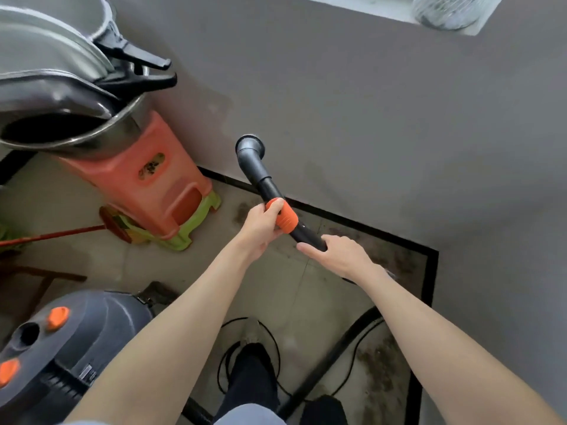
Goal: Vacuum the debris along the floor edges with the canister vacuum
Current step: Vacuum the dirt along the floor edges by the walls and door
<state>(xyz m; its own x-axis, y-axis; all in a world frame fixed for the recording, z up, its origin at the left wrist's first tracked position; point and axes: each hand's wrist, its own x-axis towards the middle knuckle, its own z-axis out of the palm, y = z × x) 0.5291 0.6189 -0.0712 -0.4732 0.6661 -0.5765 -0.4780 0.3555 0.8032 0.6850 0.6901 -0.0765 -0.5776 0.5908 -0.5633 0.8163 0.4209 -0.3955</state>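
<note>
I hold a black vacuum wand (256, 170) lifted off the floor, its round nozzle (249, 145) pointing up toward the grey wall. My left hand (260, 228) grips the orange collar (283, 217) on the wand. My right hand (340, 254) holds the black tube just below that collar, fingers wrapped around it. The grey canister vacuum (70, 342) with orange knobs stands at the lower left. Its black hose (334, 354) runs across the floor at the lower right. Dark debris (392, 259) lies along the black floor border in the corner.
An orange plastic stool (144, 182) on a green one carries stacked metal pots (61, 87) at the left. A red-handled broom (61, 234) lies beside it. A black power cord (245, 357) loops around my feet. A windowsill (383, 10) is at the top.
</note>
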